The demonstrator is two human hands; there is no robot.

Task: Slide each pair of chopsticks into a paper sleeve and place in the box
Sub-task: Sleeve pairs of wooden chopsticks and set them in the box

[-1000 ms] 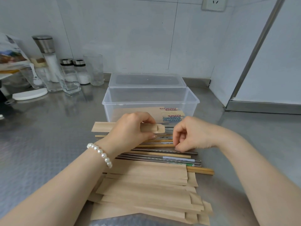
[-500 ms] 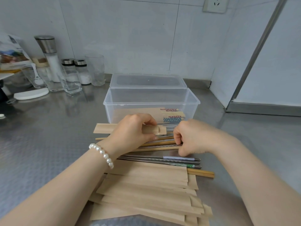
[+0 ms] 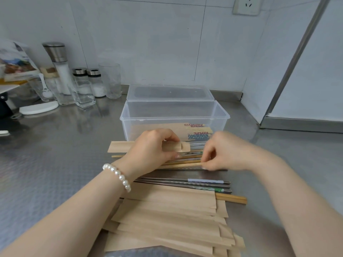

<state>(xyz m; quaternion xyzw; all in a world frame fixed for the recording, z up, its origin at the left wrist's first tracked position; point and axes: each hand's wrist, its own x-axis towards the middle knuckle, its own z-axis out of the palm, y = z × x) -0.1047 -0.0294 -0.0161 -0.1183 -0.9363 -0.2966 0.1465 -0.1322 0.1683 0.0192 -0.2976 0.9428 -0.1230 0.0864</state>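
My left hand (image 3: 151, 147) grips a brown paper sleeve (image 3: 120, 147) lying crosswise just in front of the clear plastic box (image 3: 128, 125). My right hand (image 3: 224, 151) pinches the right ends of a pair of wooden chopsticks (image 3: 183, 163) among the loose chopsticks under my hands. More loose chopsticks (image 3: 185, 183), metal and wooden, lie nearer me. A stack of empty paper sleeves (image 3: 167, 219) covers the near counter. Sleeved pairs with patterned ends (image 3: 196, 132) lie inside the box.
The box lid (image 3: 169, 92) leans open behind the box. Salt shakers, a grinder (image 3: 57, 60) and glasses (image 3: 109, 79) stand at the back left on the steel counter (image 3: 46, 154). A white lid (image 3: 39, 109) lies there too. A wall rises at the right.
My right hand has moved slightly left and up with the wooden chopsticks, closer to the sleeve's open end. My left hand has kept its grip on the sleeve.
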